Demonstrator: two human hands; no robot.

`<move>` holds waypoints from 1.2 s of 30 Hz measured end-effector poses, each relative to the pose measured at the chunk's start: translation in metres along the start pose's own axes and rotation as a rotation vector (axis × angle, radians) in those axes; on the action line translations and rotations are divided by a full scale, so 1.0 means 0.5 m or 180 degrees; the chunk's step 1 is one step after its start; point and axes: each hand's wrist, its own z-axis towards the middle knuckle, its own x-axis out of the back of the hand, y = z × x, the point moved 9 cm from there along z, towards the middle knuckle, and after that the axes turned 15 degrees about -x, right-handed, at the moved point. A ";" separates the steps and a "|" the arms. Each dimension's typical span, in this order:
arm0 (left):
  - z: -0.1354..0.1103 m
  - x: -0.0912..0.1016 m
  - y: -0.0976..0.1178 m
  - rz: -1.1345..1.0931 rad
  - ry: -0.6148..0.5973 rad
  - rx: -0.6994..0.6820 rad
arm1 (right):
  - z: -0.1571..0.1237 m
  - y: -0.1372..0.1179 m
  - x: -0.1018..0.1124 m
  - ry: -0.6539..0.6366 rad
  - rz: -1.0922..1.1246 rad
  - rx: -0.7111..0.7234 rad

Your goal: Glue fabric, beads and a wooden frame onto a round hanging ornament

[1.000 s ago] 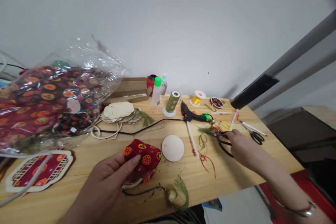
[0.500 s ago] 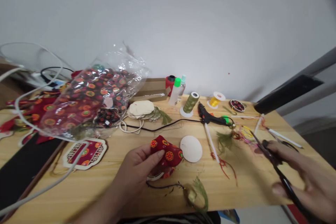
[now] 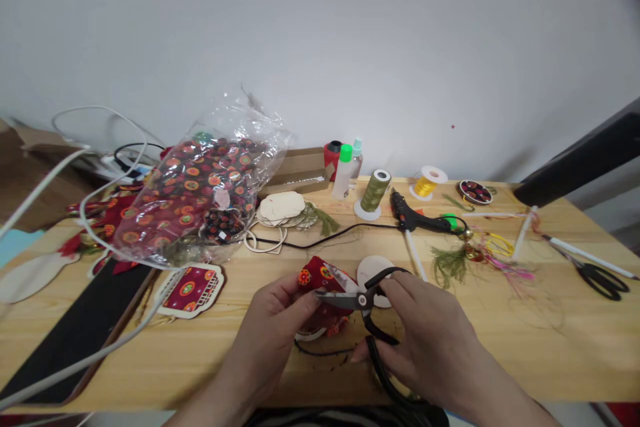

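Note:
My left hand [image 3: 277,320] pinches a piece of dark red patterned fabric [image 3: 311,275] above the middle of the table. Black-handled scissors [image 3: 367,300] are in my right hand [image 3: 425,333], with fingers through the handles. The blades point left and lie across the fabric, close to my left thumb. A pale edge of the fabric shows just above the blades. Behind the scissors lies a white round disc [image 3: 373,270], partly covered by the handle. A dark cord [image 3: 323,352] runs on the table below the fabric.
At the left are a clear plastic bag [image 3: 200,180] of patterned cloth and a white cable [image 3: 95,367]. A glue gun [image 3: 417,219], green thread spool [image 3: 375,193], yellow spool [image 3: 427,183] and bottle [image 3: 343,173] stand behind. A second pair of scissors [image 3: 597,278] lies right.
My right hand has brought the scissors from the right side over to the fabric in my left hand. The view has turned slightly left.

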 end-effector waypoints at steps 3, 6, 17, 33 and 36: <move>0.001 0.000 -0.006 0.0087 -0.0041 0.0020 | 0.000 -0.001 -0.008 0.0044 -0.0145 0.0021; 0.003 0.000 -0.012 0.0137 -0.0069 0.0026 | 0.002 0.001 -0.012 0.0032 -0.0204 -0.0006; 0.005 -0.003 -0.014 0.0347 -0.0089 0.0039 | 0.001 0.002 -0.022 0.0033 -0.0350 -0.0004; 0.001 0.000 -0.014 0.0441 -0.0105 0.0075 | 0.001 -0.001 -0.021 -0.0058 -0.0363 0.0078; 0.001 0.001 -0.014 0.0419 -0.0079 0.0063 | 0.000 -0.002 -0.019 -0.0027 -0.0369 0.0121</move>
